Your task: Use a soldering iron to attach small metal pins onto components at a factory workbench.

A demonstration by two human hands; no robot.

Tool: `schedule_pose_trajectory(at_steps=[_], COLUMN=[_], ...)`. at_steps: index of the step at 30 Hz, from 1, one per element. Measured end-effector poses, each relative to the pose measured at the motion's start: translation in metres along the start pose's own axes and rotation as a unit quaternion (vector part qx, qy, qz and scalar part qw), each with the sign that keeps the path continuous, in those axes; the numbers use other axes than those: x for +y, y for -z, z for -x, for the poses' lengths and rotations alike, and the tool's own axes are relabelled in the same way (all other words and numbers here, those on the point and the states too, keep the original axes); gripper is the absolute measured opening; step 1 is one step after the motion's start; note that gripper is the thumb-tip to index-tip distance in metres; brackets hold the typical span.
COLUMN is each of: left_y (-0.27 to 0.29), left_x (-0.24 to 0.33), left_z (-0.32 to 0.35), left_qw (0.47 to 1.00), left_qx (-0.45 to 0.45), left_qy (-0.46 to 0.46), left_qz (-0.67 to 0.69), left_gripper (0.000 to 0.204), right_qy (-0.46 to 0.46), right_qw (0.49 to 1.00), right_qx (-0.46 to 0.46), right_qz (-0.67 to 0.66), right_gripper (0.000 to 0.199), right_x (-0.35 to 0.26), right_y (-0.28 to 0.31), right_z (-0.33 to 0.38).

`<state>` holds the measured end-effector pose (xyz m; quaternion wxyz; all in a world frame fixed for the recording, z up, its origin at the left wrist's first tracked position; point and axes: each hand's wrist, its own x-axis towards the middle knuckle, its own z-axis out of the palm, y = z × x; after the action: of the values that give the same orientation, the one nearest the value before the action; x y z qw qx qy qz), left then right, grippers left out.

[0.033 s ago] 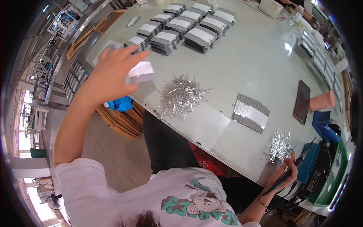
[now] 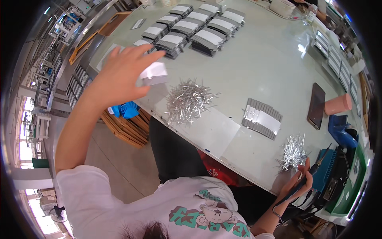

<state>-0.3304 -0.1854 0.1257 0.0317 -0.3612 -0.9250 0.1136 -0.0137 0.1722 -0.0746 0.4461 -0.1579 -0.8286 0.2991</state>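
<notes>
My left hand [image 2: 123,75] is at the table's left edge, fingers widely curved around a small block [image 2: 155,73] with a white top and grey side. The block lies between thumb and index finger; how they touch it is partly hidden. Beside it is a heap of thin silver metal pins [image 2: 189,101]. My right hand [image 2: 296,183], low on the right, holds a soldering iron [image 2: 314,169], its tip pointing up and away. A smaller heap of silver pins [image 2: 293,152] lies just beyond those fingers. Between the heaps sits a row of grey ridged pieces [image 2: 262,118] with a white middle.
Several grey stacks with white bands [image 2: 187,26] stand at the far left. On the right are a dark phone [image 2: 316,105], a pink cup [image 2: 338,104], a blue holder [image 2: 342,131] and a teal ribbed box [image 2: 323,175]. Another person's arm [image 2: 328,20] shows at the far right.
My left hand and the white-topped block have moved slightly right together. My right hand with the soldering iron has stayed in place. The view has shifted a little.
</notes>
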Motion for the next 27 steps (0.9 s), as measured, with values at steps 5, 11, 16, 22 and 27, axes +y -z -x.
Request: schedule_pose_trajectory(at_steps=[5, 11, 16, 22, 27], left_y=[-0.001, -0.060, -0.084, -0.092, -0.107], left_x=[0.064, 0.087, 0.082, 0.062, 0.058], left_z=[-0.077, -0.125, -0.135, -0.123, -0.119], left_qw=[0.972, 0.932, 0.935, 0.939, 0.923], left_qx=[0.063, 0.060, 0.024, 0.004, 0.056], left_qy=[-0.215, -0.304, -0.310, -0.296, -0.307], left_qz=[0.073, 0.186, 0.169, 0.172, 0.225], left_gripper=[0.071, 0.073, 0.076, 0.076, 0.074], right_qy=[-0.005, -0.023, -0.050, -0.047, -0.022], right_qw=[1.000, 0.998, 0.997, 0.996, 1.000], right_qx=[-0.001, -0.004, 0.010, 0.027, -0.004], right_qz=[-0.005, -0.060, -0.064, -0.070, -0.006], right_gripper=[0.026, 0.030, 0.021, 0.025, 0.025], right_x=[0.002, 0.006, 0.006, 0.003, 0.005], right_y=[0.007, 0.003, 0.002, -0.003, 0.004], right_z=[0.004, 0.008, 0.009, 0.007, 0.004])
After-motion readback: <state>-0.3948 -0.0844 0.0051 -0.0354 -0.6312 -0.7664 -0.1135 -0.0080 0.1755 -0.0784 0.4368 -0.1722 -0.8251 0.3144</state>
